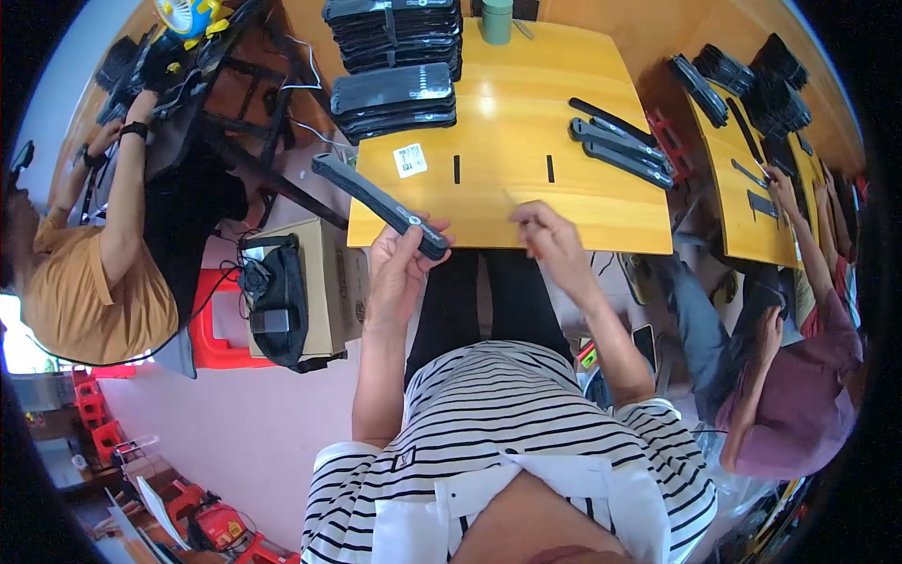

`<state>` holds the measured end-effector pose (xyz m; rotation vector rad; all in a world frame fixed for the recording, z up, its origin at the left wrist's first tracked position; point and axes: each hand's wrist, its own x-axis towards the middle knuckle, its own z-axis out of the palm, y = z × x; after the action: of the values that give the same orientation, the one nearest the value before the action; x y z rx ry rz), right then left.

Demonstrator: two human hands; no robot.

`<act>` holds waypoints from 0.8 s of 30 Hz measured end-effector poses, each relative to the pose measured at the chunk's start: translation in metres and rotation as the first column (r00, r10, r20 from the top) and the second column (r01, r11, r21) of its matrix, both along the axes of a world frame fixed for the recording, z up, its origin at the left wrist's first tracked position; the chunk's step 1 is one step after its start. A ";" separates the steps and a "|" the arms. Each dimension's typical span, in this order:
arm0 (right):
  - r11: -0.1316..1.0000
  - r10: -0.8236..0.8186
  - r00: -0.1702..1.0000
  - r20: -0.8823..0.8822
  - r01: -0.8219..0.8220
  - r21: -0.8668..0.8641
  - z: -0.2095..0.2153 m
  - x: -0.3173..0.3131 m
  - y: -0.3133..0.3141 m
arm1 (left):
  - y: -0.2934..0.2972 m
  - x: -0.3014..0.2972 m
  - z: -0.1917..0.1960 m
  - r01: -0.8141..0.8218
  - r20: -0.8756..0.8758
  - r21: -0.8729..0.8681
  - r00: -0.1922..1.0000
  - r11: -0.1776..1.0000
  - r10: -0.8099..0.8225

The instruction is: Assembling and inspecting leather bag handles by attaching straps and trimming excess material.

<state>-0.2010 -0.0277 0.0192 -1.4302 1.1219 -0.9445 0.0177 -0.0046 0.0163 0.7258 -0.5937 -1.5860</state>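
Observation:
My left hand [398, 266] is closed around the lower end of a long, flat black strap-like piece [368, 195] with pale print, tilted up to the left past the table's near edge. My right hand [548, 235] hovers over the near edge of the wooden table [489, 211], fingers curled in a pinch and slightly blurred. Whatever it may hold is too small to make out. Two short black strips [457, 169] lie apart on the tabletop, beside a white printed label [410, 161]. Several similar black pieces [620, 146] lie in a loose pile at the right.
Tall stacks of black pieces [393, 94] stand at the table's far left, near a green canister [496, 21]. A cardboard box [329, 282] with a black bag [280, 301] is on my left. Co-workers sit at a dark table on the left and a wooden table [752, 202] on the right.

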 end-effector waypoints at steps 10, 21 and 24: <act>0.965 0.249 0.967 0.058 -0.242 -0.102 0.025 0.054 0.021 | -0.001 0.004 0.003 -0.214 0.074 -0.049 0.973 0.976 0.217; 0.961 0.273 0.948 0.164 -0.276 0.001 0.030 0.062 0.018 | 0.002 0.001 0.001 -0.322 0.185 -0.065 0.926 0.944 0.329; 0.960 0.278 0.947 0.162 -0.279 -0.018 0.025 0.063 0.019 | 0.003 -0.001 0.004 -0.329 0.195 -0.060 0.922 0.942 0.335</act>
<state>-0.1382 -0.0092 0.0438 -1.4353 0.7762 -0.8381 0.0169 -0.0020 0.0203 0.9244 -0.6019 -1.1963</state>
